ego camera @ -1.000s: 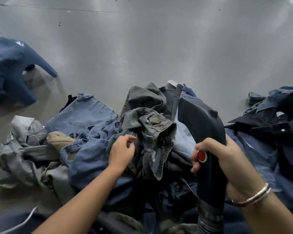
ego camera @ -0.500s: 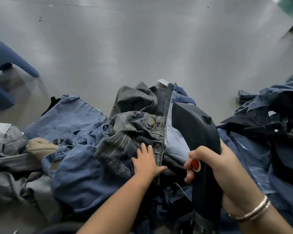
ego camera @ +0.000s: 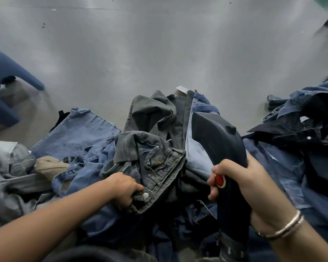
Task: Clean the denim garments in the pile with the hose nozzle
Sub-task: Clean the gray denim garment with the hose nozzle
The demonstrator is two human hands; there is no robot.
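nearest me, the left hand (ego camera: 124, 189) clutches the waistband of the grey jeans (ego camera: 151, 163) on top of the pile (ego camera: 87, 140), probably to pull the cloth taut, while just right of the jeans the right hand (ego camera: 240, 183) wraps tight round the hose nozzle (ego camera: 219, 146), thumb by its red button (ego camera: 220, 180), head aimed forward, seemingly ready to work the denim. beyond the jeans lies bare grey floor (ego camera: 159, 53); i see no bin or basket anywhere.

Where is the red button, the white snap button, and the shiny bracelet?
red button (ego camera: 220, 180), head view, middle of its red face on the nozzle handle
white snap button (ego camera: 145, 195), head view, its round top on the jeans waistband
bracelet (ego camera: 288, 226), head view, the band across the right wrist
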